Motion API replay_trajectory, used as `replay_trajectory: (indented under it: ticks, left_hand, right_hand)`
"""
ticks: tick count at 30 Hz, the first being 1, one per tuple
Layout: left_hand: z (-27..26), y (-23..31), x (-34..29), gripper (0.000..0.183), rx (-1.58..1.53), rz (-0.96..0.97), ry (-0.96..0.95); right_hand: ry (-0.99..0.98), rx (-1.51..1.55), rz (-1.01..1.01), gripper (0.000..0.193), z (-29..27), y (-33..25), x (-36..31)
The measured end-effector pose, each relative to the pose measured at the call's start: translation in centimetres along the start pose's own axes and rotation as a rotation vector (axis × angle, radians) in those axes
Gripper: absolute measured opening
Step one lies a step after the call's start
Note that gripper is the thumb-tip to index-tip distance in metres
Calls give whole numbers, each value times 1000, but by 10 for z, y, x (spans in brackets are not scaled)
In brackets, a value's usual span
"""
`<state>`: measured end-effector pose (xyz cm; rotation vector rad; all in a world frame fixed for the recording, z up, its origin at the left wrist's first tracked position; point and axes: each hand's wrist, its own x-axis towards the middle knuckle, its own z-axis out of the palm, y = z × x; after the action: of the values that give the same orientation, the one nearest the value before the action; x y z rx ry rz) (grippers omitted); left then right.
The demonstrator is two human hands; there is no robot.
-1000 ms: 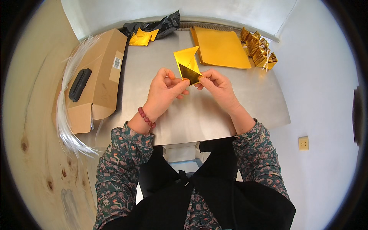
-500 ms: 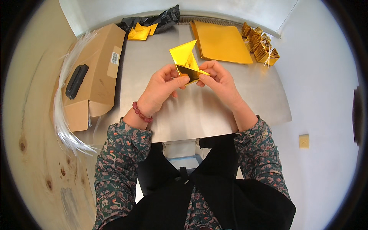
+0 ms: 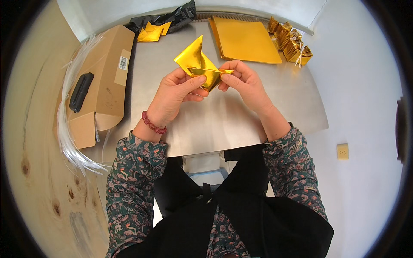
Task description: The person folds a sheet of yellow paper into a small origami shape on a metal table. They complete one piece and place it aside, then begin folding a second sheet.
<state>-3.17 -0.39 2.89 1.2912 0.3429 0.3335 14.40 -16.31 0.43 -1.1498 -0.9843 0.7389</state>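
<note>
A partly folded sheet of shiny gold foil paper [image 3: 192,56] is held above the metal table, one pointed flap standing up at its far left. My left hand [image 3: 180,89] grips its lower left side, thumb on the front face and fingers behind. On the right edge, my right hand [image 3: 241,81] pinches a narrow folded corner between thumb and fingers. The inner folds are partly covered by the front layer and my thumbs.
A stack of gold paper sheets [image 3: 247,41] lies at the back, beside tied bundles of pleated gold paper [image 3: 289,41]. Folded gold pieces [image 3: 153,32] rest by a black plastic bag [image 3: 183,16]. At left stands a cardboard box [image 3: 109,81] with clear plastic strips [image 3: 64,124] and a black handle [image 3: 81,92].
The foil paper has tilted, its pointed flap swinging to the left. Its front fold now shows bright gold instead of dark. Both hands keep their hold; the whole view has shifted slightly.
</note>
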Motion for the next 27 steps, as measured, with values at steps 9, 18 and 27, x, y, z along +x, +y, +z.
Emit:
replay_trajectory:
  ticks: [9,18,27]
  left_hand:
    - [2,-1,-4,27,-47,-2,-22]
    - [2,1,-5,27,-1,-28,-15]
    - [0,-2,-5,27,40,-34,-18]
  right_hand:
    - [-3,30,-2,19,-2,4,0]
    - [18,90,-24,18,1,5,0]
    - [39,71,-12,19,4,4,-1]
